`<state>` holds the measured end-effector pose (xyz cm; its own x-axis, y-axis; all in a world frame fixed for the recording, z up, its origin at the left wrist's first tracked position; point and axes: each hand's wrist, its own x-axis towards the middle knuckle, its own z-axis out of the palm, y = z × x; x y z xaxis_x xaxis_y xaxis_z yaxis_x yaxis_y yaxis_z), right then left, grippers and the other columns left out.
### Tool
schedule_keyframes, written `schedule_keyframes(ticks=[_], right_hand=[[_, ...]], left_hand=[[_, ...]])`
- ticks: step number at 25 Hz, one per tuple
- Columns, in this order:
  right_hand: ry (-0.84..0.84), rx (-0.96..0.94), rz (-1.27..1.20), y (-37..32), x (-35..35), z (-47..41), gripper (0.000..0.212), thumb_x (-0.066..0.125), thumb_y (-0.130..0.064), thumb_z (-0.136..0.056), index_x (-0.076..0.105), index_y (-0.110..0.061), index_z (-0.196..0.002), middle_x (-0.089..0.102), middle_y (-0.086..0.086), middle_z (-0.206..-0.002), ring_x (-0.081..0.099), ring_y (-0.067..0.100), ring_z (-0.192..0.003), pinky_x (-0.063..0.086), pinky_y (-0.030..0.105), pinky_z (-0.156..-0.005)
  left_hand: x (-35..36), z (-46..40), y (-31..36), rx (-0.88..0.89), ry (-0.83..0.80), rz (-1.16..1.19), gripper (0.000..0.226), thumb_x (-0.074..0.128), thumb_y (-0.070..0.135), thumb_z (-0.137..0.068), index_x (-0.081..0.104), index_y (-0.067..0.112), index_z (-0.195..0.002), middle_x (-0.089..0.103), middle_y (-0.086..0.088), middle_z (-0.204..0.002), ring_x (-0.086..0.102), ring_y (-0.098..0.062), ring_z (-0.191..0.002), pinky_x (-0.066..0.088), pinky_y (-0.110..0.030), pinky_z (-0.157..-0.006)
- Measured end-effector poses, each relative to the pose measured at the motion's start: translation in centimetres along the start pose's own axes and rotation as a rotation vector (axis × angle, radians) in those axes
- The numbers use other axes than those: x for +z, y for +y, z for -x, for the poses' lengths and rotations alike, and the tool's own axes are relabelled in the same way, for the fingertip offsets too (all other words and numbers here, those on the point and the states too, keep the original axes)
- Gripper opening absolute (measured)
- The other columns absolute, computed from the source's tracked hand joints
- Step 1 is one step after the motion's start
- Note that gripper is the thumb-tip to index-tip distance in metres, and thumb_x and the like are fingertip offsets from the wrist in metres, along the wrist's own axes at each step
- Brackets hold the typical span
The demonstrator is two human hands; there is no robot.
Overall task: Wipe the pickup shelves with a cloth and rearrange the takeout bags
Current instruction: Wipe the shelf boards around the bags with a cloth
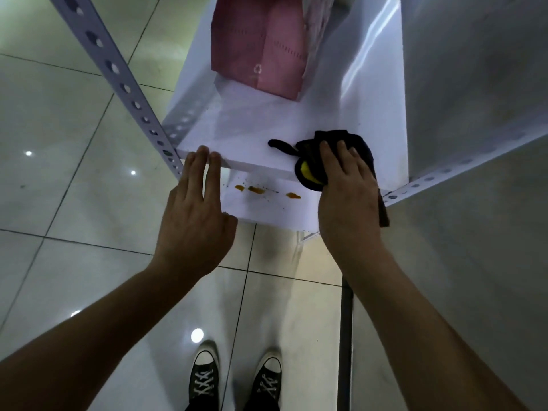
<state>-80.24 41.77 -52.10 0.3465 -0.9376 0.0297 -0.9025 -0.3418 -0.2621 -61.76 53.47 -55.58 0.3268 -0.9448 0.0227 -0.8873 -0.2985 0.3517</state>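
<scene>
The right hand (347, 188) presses a dark crumpled cloth with a yellow patch (320, 161) onto the front edge of the white upper shelf board (252, 129), fingers curled over it. The left hand (195, 209) rests straight fingertips on that edge, leftward. A pink paper takeout bag (261, 46) stands farther back on the board. Orange stains (256, 190) mark the white lower shelf (267, 209).
</scene>
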Motion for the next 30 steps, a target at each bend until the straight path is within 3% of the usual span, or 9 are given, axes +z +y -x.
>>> schedule_keyframes(ticks=[7,12,16,19,22,27,30], right_hand=[[0.067,-0.036,-0.129,0.5,0.6,3.0,0.064,0.05,0.006,-0.095,0.038,-0.018,-0.154,0.035,0.007,-0.161,0.025,0.025,-0.151,0.021,0.044,-0.123],[0.233,-0.066,-0.329,0.9,3.3,6.6,0.055,0.045,0.006,-0.094,0.049,-0.01,-0.147,0.044,0.011,-0.154,0.033,0.029,-0.147,0.032,0.05,-0.119],[0.193,-0.071,-0.379,2.8,8.6,10.2,0.054,0.044,0.001,-0.094,0.049,-0.008,-0.146,0.047,0.013,-0.152,0.037,0.031,-0.146,0.037,0.053,-0.116],[0.08,0.005,-0.461,5.9,13.7,11.7,0.064,0.047,0.013,-0.088,0.048,-0.012,-0.148,0.046,0.008,-0.153,0.039,0.023,-0.144,0.036,0.046,-0.117],[0.009,0.096,-0.525,8.0,18.8,11.7,0.067,0.043,0.013,-0.089,0.045,-0.015,-0.15,0.044,0.002,-0.155,0.038,0.019,-0.144,0.033,0.042,-0.118],[0.113,0.023,-0.548,8.7,25.5,6.9,0.061,0.042,0.008,-0.093,0.044,-0.014,-0.15,0.043,0.003,-0.155,0.035,0.018,-0.146,0.03,0.039,-0.121],[0.185,0.022,-0.568,8.8,28.2,3.0,0.058,0.045,0.006,-0.096,0.043,-0.013,-0.151,0.041,0.006,-0.156,0.035,0.02,-0.146,0.031,0.038,-0.121]], left_hand=[[1.8,2.8,0.7,0.011,-0.019,-0.028,0.088,0.059,0.01,-0.084,0.01,0.004,-0.157,0.005,-0.017,-0.165,0.008,-0.034,-0.152,0.031,-0.05,-0.115],[4.8,5.3,1.1,0.058,-0.1,-0.04,0.085,0.059,0.014,-0.087,0.012,0.006,-0.157,0.009,-0.017,-0.165,0.01,-0.032,-0.152,0.027,-0.048,-0.119],[8.7,5.9,0.7,0.102,-0.164,-0.054,0.083,0.059,0.016,-0.089,0.013,0.006,-0.157,0.009,-0.016,-0.165,0.011,-0.032,-0.152,0.021,-0.044,-0.121],[12.6,6.4,0.0,0.129,-0.189,-0.058,0.081,0.055,0.019,-0.089,0.013,0.007,-0.157,0.009,-0.016,-0.165,0.011,-0.031,-0.152,0.021,-0.043,-0.121],[17.1,6.5,-1.3,0.141,-0.229,-0.061,0.079,0.049,0.022,-0.09,0.01,0.009,-0.157,0.007,-0.014,-0.166,0.006,-0.03,-0.153,0.02,-0.045,-0.122],[24.2,3.5,-4.5,0.18,-0.219,-0.111,0.08,0.048,0.022,-0.092,0.003,0.01,-0.158,0.0,-0.013,-0.166,0.0,-0.03,-0.153,0.016,-0.045,-0.123],[28.1,1.6,-6.3,0.239,-0.205,-0.195,0.082,0.041,0.031,-0.097,-0.014,0.013,-0.156,-0.015,-0.011,-0.165,-0.014,-0.029,-0.152,0.004,-0.045,-0.124]])
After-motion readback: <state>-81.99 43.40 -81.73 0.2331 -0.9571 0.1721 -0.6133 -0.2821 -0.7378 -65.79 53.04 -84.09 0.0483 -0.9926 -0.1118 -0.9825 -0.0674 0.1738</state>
